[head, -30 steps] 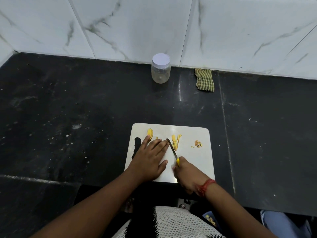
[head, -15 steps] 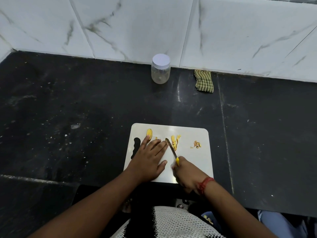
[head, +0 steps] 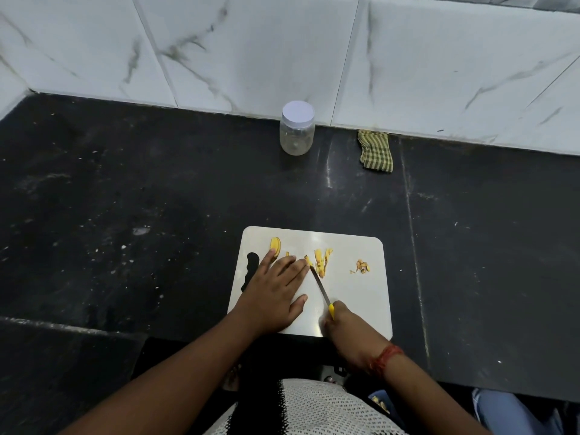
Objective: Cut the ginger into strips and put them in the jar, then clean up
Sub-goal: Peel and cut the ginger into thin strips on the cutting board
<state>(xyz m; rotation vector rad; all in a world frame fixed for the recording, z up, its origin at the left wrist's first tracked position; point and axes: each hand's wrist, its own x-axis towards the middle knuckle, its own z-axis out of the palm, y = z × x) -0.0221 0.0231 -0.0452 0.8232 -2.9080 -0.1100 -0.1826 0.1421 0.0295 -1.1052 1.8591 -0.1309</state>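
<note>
Yellow-handled knife (head: 320, 288) in right hand (head: 346, 332)

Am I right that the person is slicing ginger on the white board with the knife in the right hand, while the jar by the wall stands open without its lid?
Not quite. In the head view the jar by the wall has its white lid on. The rest holds: the right hand holds the knife on the white board, slicing ginger.

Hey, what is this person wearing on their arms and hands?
Both forearms are bare, with no sleeves in view, and no gloves. The left hand shows no rings or bands. The right hand has a red thread band wound around the wrist.
</note>
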